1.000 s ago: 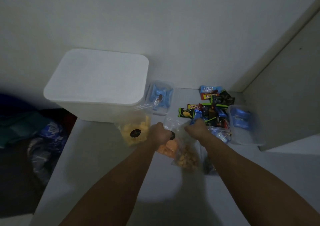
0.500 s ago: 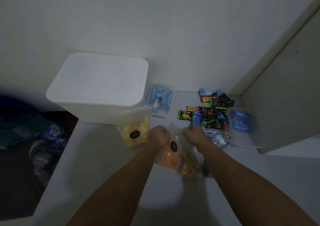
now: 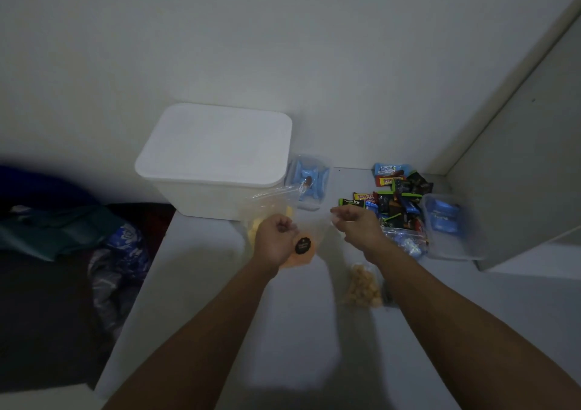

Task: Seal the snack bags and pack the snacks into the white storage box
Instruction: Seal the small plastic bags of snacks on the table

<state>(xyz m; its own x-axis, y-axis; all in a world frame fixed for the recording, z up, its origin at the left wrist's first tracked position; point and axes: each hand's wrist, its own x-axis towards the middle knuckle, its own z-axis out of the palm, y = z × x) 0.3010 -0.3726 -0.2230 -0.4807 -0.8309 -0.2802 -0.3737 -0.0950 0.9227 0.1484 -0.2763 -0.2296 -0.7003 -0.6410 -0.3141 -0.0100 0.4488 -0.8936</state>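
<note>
The white storage box (image 3: 217, 151) stands at the back of the table with its lid on. My left hand (image 3: 275, 241) and my right hand (image 3: 358, 225) each pinch a top corner of a clear bag of orange snack (image 3: 300, 257) with a black sticker, held up between them. A bag of yellow snack (image 3: 259, 213) leans against the box, partly hidden behind my left hand. Under my right forearm, a bag of brown round snacks (image 3: 363, 288) lies on the table.
A pile of wrapped snacks (image 3: 394, 200) lies at the back right, with a clear tub of blue packets (image 3: 445, 221) beside it and a smaller one (image 3: 309, 180) next to the box. A wall panel (image 3: 518, 173) closes the right side. Dark bundles (image 3: 78, 236) lie beyond the table's left edge.
Both hands have moved apart and risen with the orange snack bag stretched between them. The brown snack bag now lies alone on the table, nearer to me.
</note>
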